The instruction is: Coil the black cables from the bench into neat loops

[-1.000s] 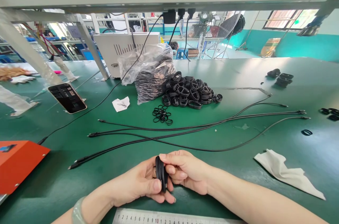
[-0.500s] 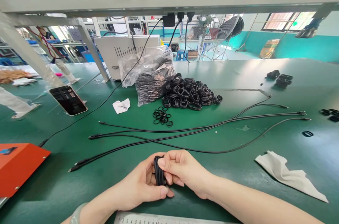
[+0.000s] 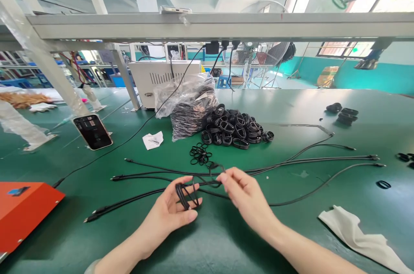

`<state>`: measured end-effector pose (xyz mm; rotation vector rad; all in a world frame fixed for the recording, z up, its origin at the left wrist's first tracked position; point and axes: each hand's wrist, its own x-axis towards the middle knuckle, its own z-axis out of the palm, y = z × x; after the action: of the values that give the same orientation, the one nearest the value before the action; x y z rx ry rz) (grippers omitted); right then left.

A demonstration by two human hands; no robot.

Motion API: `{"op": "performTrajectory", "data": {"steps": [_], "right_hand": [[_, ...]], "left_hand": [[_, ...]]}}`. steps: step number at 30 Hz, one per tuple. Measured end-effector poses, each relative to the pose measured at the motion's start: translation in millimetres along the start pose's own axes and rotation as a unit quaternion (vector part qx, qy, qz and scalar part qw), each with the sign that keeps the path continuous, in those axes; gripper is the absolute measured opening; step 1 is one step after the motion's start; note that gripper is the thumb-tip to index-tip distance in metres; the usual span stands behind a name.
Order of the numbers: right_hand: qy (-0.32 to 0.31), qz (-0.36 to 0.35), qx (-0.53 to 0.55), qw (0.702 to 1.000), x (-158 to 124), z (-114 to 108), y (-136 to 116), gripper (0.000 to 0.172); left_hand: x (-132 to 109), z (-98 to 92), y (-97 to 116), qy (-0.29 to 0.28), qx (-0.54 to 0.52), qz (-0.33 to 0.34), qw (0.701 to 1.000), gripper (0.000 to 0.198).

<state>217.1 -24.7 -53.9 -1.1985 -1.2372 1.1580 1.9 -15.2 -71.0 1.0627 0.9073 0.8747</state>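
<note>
Loops of a black cable (image 3: 182, 196) hang around the fingers of my left hand (image 3: 168, 213), its fingers loosely curled and the thumb held apart. My right hand (image 3: 247, 192) pinches a stretch of the same cable between thumb and fingertips, to the right of the loops. A free end with a dark plug sticks up beyond the pinch. Just past my hands, several straight black cables (image 3: 339, 158) lie across the table. Small black rings (image 3: 200, 153) form a loose cluster behind them, below a heap of coiled black cables (image 3: 241, 129).
A plastic bag (image 3: 192, 114) of dark items leans beside the heap. An orange box (image 3: 29, 213) stands at left, near a propped phone (image 3: 93, 131). At right lie a pale cloth (image 3: 362, 231) and a black ring (image 3: 383, 184). A metal shelf beam (image 3: 258, 28) crosses above.
The compact cable bundle between my hands has loosened into open loops. My right hand has moved right and away, drawing out part of the cable. The view has tilted upward; the ruler has left it.
</note>
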Motion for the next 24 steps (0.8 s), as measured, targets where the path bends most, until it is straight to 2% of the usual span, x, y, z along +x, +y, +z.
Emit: {"op": "performTrajectory", "data": {"steps": [2,4,6,8,10,13,15,17,18,20,22,24], "right_hand": [[0.065,-0.045,-0.047,0.996,13,-17,-4,0.039],[0.112,-0.075,-0.091,0.987,26,-34,-4,0.041],[0.133,-0.073,-0.157,0.976,38,-53,-1,0.042],[0.135,-0.048,-0.232,0.962,50,-72,4,0.041],[0.135,-0.017,-0.292,0.947,58,-89,9,0.034],[0.172,0.007,-0.353,0.920,63,-104,12,0.019],[0.218,-0.018,-0.400,0.890,60,-102,9,0.030],[0.232,-0.104,-0.447,0.858,52,-89,1,0.043],[0.210,-0.158,-0.462,0.847,46,-80,-3,0.044],[0.111,-0.243,-0.457,0.849,30,-57,-9,0.039],[-0.023,-0.257,-0.415,0.873,13,-33,-8,0.036],[-0.150,-0.250,-0.382,0.877,-2,-13,0,0.051]], "left_hand": [[4,-4.2,0,0.045,-0.008,0.009,0.999,0.071],[7,-6.7,-1,0.072,-0.010,0.015,0.997,0.061],[9,-7.5,0,0.089,-0.006,0.014,0.996,0.041],[10,-7.1,0,0.097,0.001,0.008,0.995,0.032],[9,-6.1,-1,0.105,0.015,0.008,0.994,0.035],[7,-5.2,-3,0.114,0.089,0.026,0.989,0.058],[4,-5.9,-7,0.106,0.169,0.062,0.978,0.066],[2,-7.8,-10,0.099,0.243,0.111,0.959,0.062],[1,-9.1,-12,0.093,0.275,0.132,0.948,0.058],[0,-11.2,-15,0.068,0.324,0.151,0.931,0.055],[-2,-11.1,-15,0.030,0.347,0.145,0.926,0.056],[-6,-7.1,-11,0.018,0.334,0.139,0.932,0.056]]}}
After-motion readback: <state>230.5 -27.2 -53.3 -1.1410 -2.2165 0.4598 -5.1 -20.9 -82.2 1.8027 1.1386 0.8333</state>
